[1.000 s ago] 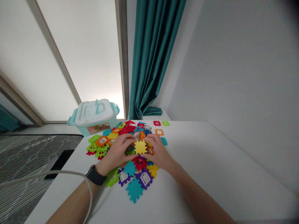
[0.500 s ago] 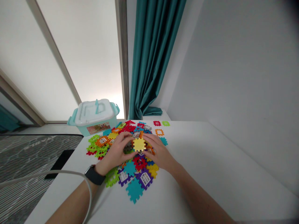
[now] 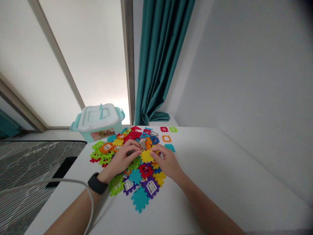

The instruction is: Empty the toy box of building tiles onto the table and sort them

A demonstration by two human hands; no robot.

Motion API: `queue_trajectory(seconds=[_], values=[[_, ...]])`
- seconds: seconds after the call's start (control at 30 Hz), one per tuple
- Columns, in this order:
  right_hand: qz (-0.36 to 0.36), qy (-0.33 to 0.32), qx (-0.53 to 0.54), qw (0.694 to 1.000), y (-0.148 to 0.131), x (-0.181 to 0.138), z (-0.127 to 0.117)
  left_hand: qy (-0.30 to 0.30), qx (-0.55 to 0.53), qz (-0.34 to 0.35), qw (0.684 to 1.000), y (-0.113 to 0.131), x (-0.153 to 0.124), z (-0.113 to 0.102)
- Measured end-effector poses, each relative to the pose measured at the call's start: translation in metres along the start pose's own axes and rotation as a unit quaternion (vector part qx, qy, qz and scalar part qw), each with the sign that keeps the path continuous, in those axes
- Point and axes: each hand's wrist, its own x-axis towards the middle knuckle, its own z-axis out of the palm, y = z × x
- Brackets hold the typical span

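Note:
A heap of coloured interlocking plastic tiles (image 3: pixel 137 192) lies on the white table (image 3: pixel 210 169). Both my hands rest over the middle of the heap. My left hand (image 3: pixel 122 158), with a black watch on its wrist, and my right hand (image 3: pixel 166 161) pinch a yellow tile (image 3: pixel 146 156) between their fingertips, held low and tilted nearly flat over the pile. Red, teal, purple and green tiles lie just below it, partly hidden by my hands.
A pale teal storage box (image 3: pixel 99 122) with a white lid stands at the table's far left corner. A teal curtain (image 3: pixel 158 62) hangs behind. A dark flat object (image 3: pixel 62 169) lies left of the table. A grey cable (image 3: pixel 49 184) crosses my left forearm.
The yellow tile stood upright facing me a second ago. Both hands have since tipped it down flat and lowered it onto the heap.

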Motion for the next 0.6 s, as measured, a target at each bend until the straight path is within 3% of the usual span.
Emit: queue_trajectory(seconds=[0.13,0.37,0.47,0.6], values=[[0.124,-0.018,0.111,0.986,0.0013,0.0006,0.0059,0.004,-0.02,-0.029,0.999,0.0039,0.0011,-0.0005],[0.182,-0.025,0.176,0.967,0.0019,-0.0012,0.0069,0.007,-0.034,-0.037,0.999,0.0027,0.0007,0.0012],[0.162,-0.029,0.162,0.973,0.0006,-0.0001,0.0063,0.003,-0.034,-0.043,0.999,0.0032,0.0006,0.0011],[0.043,-0.004,0.054,0.998,0.0006,0.0017,0.0043,0.008,-0.034,-0.034,0.999,0.0043,0.0007,0.0007]])
